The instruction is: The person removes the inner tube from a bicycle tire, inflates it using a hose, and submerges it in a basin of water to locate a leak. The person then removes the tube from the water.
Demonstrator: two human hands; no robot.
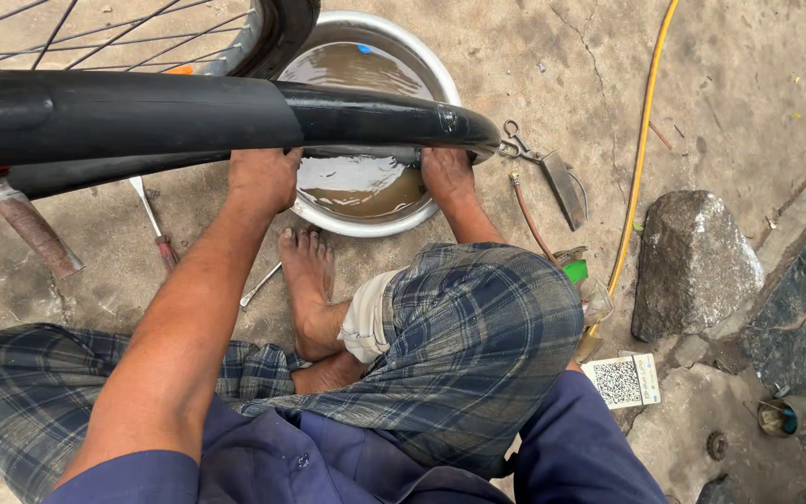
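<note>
A black inner tube (188,112) stretches over a silver metal basin (440,75) of murky brown water (356,182). Blue-grey plaid cloth (478,336) covers the knees above dark blue sleeves (590,448). A yellow hose (641,149) crosses the grey concrete floor (748,84) beside a grey stone (692,261) and a green scrap (576,271).

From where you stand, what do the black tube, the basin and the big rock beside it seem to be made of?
The black tube looks like smooth matte rubber, bending in a curve. The basin seems to be shiny silvery metal, its rim glinting. The rock is rough grey stone, pale and chipped.
</note>
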